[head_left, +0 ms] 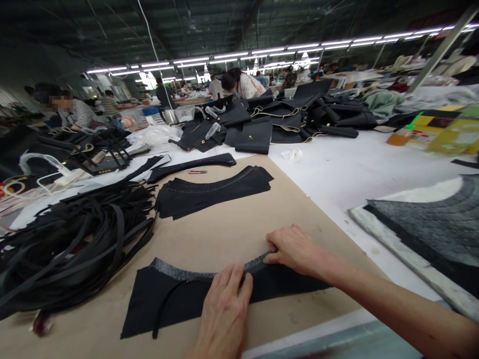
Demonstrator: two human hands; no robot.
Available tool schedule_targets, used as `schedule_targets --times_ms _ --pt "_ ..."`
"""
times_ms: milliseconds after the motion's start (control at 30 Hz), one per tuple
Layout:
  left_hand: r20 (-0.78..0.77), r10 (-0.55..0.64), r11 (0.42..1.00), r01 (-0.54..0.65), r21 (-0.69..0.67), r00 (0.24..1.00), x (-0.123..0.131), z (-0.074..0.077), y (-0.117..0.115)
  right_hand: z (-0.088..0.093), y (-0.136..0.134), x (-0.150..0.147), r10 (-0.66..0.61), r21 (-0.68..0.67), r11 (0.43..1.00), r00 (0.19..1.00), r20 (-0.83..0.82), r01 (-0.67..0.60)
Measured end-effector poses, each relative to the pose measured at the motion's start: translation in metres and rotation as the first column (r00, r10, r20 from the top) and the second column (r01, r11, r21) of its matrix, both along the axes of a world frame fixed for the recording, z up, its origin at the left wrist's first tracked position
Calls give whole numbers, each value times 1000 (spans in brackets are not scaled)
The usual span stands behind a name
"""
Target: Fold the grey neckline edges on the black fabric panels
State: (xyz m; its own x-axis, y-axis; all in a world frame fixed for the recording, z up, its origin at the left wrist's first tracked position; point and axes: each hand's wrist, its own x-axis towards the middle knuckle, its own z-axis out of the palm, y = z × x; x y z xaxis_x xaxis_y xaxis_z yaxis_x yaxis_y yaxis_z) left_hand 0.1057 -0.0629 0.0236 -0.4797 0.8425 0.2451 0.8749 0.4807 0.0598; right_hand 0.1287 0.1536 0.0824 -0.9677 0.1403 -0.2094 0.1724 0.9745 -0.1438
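Note:
A curved black fabric piece (164, 299) lies on the brown board (224, 234) in front of me, its upper edge grey. My left hand (226, 309) presses flat on the middle of that piece, fingers at the grey edge. My right hand (294, 249) pinches the same edge at its right end, fingers curled onto the fabric. A thin black strip (168, 299) runs across the piece to the left of my left hand.
A stack of similar curved black pieces (213, 192) lies farther back on the board. A heap of black straps (71, 239) fills the left. Grey felt pads (430, 224) lie right. Black bags (284, 122), an orange bottle (402, 134) and several seated people are beyond.

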Motion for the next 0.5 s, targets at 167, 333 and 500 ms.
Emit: schedule_targets --times_ms 167,333,500 --pt "261 -57 997 70 -43 964 7 7 29 -2 -2 9 -60 -16 998 995 -74 59" --pt "172 -33 997 45 -67 984 13 -4 36 -6 22 11 -82 -166 984 992 -92 66" --pt "114 -52 998 57 -39 992 13 -13 35 -12 57 13 -148 -356 926 989 -30 128"
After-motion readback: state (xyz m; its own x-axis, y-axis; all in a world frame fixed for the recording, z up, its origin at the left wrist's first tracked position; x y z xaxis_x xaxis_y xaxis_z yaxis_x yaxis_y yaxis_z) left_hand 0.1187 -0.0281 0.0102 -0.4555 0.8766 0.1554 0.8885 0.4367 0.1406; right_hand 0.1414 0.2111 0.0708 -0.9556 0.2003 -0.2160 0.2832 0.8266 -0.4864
